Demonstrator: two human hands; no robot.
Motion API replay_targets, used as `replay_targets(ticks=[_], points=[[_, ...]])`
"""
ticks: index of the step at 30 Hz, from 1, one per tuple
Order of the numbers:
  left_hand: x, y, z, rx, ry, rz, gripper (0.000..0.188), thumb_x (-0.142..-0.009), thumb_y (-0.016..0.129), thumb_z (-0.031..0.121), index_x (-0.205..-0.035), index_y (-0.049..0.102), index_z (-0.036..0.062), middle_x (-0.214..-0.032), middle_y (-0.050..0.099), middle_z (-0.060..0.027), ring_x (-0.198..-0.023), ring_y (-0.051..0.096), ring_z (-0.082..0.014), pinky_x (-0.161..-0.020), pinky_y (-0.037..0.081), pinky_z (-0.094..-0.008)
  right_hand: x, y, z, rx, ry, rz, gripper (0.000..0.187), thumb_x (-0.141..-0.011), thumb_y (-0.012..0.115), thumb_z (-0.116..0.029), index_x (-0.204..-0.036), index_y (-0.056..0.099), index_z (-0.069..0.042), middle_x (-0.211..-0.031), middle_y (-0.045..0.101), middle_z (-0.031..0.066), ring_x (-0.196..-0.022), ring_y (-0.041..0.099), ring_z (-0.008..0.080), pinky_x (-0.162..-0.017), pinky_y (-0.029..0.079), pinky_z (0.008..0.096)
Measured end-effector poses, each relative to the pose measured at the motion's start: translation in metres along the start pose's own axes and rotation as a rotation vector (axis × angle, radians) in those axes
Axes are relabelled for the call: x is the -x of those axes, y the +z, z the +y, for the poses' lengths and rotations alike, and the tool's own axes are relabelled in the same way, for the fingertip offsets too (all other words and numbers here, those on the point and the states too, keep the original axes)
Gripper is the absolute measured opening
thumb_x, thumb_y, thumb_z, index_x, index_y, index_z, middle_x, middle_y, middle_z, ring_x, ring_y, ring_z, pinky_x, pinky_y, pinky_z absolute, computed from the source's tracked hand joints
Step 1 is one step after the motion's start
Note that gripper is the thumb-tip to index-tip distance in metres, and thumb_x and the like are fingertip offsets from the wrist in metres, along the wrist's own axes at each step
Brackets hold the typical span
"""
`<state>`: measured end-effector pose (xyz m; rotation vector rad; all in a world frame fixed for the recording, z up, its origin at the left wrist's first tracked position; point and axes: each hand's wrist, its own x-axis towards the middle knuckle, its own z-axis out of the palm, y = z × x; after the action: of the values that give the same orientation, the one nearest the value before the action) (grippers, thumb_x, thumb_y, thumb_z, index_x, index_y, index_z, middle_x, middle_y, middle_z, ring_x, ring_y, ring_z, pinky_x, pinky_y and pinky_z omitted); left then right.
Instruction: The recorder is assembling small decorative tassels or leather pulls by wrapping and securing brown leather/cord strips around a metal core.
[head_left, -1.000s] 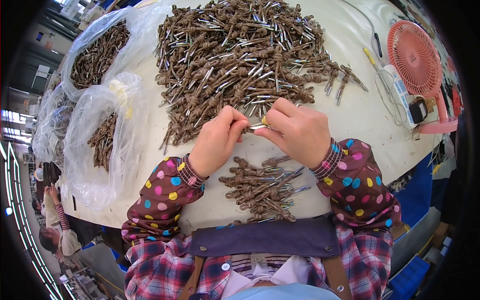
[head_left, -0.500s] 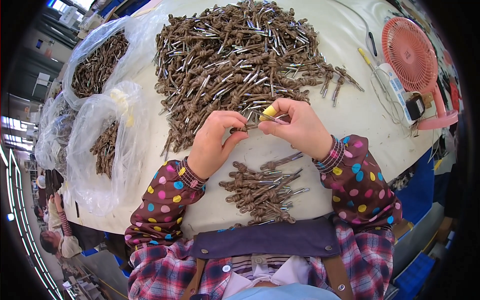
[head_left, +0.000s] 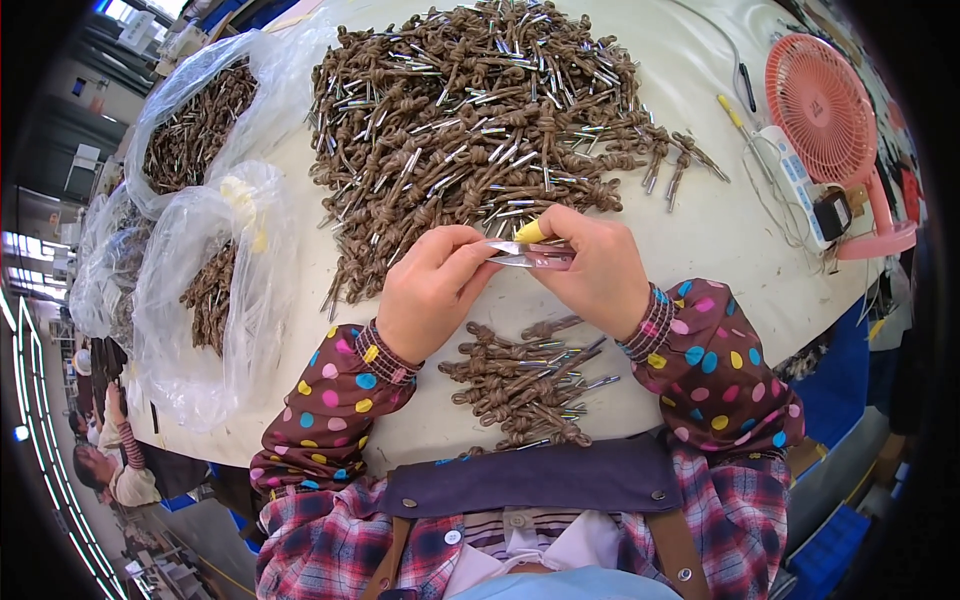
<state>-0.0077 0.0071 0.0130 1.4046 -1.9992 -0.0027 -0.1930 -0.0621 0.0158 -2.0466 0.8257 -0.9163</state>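
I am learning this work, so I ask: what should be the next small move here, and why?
I would probably ease the left hand's fingers slightly back before the right hand squeezes the metal snips: the blades point toward those fingers and look very close. Whatever the left hand may be pinching is hidden.

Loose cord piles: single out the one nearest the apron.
The small pile, just beyond the purple apron; the other heap is larger and farther away.

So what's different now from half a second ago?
The left hand closed its thumb toward its fingers, hiding the brown cord it held. The right hand edged left and its silver tool tipped flatter. The large cord pile, small cord pile and pink fan stayed put.
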Motion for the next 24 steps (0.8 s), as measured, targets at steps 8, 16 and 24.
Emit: replay_targets(ticks=[8, 16, 24], points=[[-0.003, -0.007, -0.010, 0.203, -0.083, -0.019, 0.016, -0.076, 0.072, 0.000, -0.091, 0.069, 0.0054, -0.090, 0.065, -0.0063, -0.070, 0.063, -0.0172, -0.060, 0.052, -0.0260, -0.004, -0.001, 0.008, -0.202, 0.211, -0.053, 0.020, -0.078, 0.074, -0.016, -0.086, 0.064, -0.001, -0.072, 0.066, 0.0102, -0.062, 0.062, 0.0141, -0.057, 0.048, 0.0265], [-0.005, -0.005, -0.021, 0.249, 0.039, -0.089, 0.009, -0.082, 0.068, 0.005, -0.089, 0.064, 0.0053, -0.096, 0.066, -0.0069, -0.074, 0.066, -0.0188, -0.061, 0.054, -0.0266, -0.005, 0.001, 0.013, -0.472, 0.325, -0.116, 0.021, -0.080, 0.073, -0.017, -0.085, 0.065, 0.001, -0.072, 0.067, 0.0037, -0.062, 0.055, 0.0052, -0.056, 0.044, 0.0225], [0.006, 0.000, -0.017, 0.274, -0.163, -0.186, 0.014, -0.091, 0.058, 0.006, -0.101, 0.049, 0.0040, -0.082, 0.064, -0.0110, -0.067, 0.063, -0.0270, -0.057, 0.051, -0.0323, -0.002, 0.002, 0.016, -0.341, 0.226, -0.109, 0.029, -0.079, 0.076, -0.024, -0.092, 0.063, -0.001, -0.081, 0.066, 0.0048, -0.068, 0.060, 0.0081, -0.060, 0.048, 0.0247]])
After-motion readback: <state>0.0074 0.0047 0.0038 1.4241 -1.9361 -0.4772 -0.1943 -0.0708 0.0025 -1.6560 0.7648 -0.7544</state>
